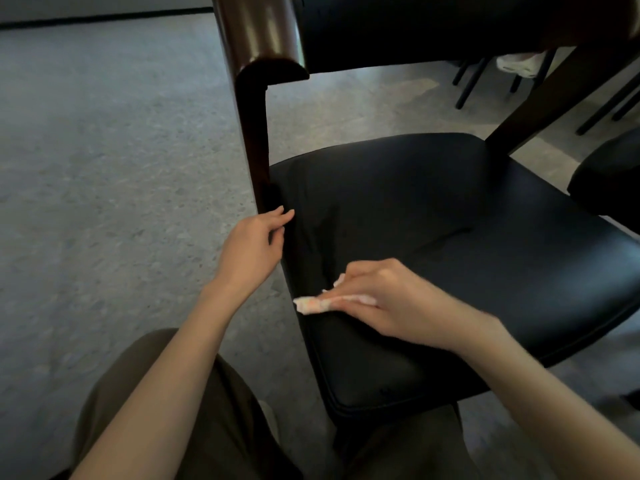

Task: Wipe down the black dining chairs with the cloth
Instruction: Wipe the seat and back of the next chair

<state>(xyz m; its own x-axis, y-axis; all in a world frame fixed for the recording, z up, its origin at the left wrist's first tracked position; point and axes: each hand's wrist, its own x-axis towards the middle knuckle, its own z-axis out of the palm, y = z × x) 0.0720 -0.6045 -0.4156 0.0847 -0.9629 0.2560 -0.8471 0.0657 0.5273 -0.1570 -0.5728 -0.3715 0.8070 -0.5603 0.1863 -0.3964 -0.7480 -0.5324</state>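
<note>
Grey speckled flooring fills the left side. Our left hand curls its fingers round the dark wooden post of the black chair, just where it meets the seat. Further right, our right hand pinches the pale bunched cloth, holding it against the seat's near left edge. Another black seat shows at far right.

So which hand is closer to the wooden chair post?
Left. The left hand grips the wooden post low down. The right hand is away from it, holding the cloth on the black seat.
</note>
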